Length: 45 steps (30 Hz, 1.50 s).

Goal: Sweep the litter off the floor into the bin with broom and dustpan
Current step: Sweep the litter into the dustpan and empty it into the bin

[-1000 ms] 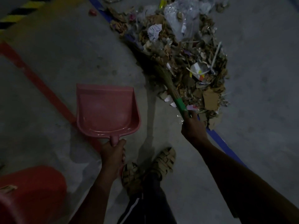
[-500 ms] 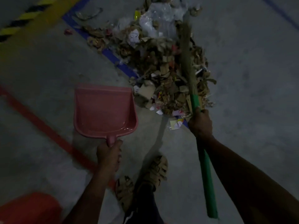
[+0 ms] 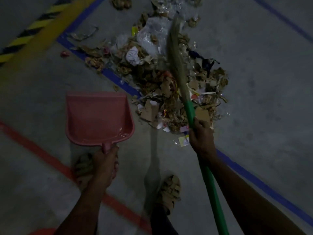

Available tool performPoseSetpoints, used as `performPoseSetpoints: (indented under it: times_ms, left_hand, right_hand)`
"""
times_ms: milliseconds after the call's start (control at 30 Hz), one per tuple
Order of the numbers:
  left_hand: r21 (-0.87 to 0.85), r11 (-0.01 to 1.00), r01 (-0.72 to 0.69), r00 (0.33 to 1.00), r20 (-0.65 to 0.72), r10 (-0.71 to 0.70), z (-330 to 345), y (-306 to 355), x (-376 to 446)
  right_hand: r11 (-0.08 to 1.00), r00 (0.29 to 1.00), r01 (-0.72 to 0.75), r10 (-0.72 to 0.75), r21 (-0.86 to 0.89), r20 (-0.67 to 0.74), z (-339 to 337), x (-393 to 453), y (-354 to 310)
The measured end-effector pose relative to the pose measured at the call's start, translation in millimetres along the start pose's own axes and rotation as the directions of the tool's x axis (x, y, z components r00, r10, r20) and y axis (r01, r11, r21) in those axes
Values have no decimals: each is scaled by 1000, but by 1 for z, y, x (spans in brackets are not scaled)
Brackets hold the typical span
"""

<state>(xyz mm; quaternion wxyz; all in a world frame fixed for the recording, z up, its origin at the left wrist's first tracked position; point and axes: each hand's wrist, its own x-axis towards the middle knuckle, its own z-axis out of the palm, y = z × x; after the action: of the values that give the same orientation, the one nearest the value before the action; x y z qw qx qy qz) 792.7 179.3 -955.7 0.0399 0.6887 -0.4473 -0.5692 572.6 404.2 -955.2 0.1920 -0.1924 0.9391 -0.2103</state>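
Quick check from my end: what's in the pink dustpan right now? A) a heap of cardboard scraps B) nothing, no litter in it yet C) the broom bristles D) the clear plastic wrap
B: the pink dustpan, held by its handle in the left hand, shows only bare plastic, while the litter pile lies on the floor to its right, under the broom gripped by the right hand.

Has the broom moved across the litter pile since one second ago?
Yes. The broom head swung from the litter pile's left edge to its right half, judged against the pile.
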Motion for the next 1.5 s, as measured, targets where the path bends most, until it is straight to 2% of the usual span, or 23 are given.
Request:
performPoseSetpoints:
  times_ms: [167,267,400,500,600,700,833,900,967,1100,1333,1400,1500]
  left_hand:
    - [17,999,35,999,3,-35,-29,29,46]
    - [3,998,63,998,22,-63,-58,48,77]
    - [-62,981,185,978,109,-177,-105,71,124]
    - [2,996,95,995,5,-95,-141,91,153]
    - [-9,999,41,999,-33,-41,-167,107,170]
    - [-46,997,56,998,-29,-58,-189,115,187]
    - [-56,995,82,996,-25,-83,-200,117,199]
    - [-54,995,86,996,-22,-87,-197,116,198]
    - [-65,994,87,996,-11,-87,-190,118,195]
    - [-71,993,96,995,12,-95,-178,122,190]
    - [-22,997,78,997,9,-78,-175,116,184]
    - [-36,997,67,998,2,-67,-177,111,178]
    - [-65,994,87,996,-24,-88,-181,95,170]
  right_hand:
    - [993,995,96,-98,62,31,54,28,-80]
    - [988,986,125,-134,94,101,93,49,-136]
    - [980,960,166,-186,108,208,140,73,-204]
    - [973,919,221,-231,67,320,174,89,-244]
    - [966,877,258,-230,-10,421,198,98,-267]
    - [971,882,223,-163,-86,441,208,96,-273]
    - [991,943,73,-31,-115,332,198,90,-260]
    - [991,956,-30,68,-134,286,191,86,-250]
    - [986,958,-72,111,-152,264,182,81,-238]
    - [984,966,-29,72,-173,248,175,61,-223]
    - [995,967,85,-71,-49,246,183,9,-223]
    - [994,958,111,-106,-4,267,187,-4,-224]
    - [989,914,147,-139,6,382,196,-25,-219]
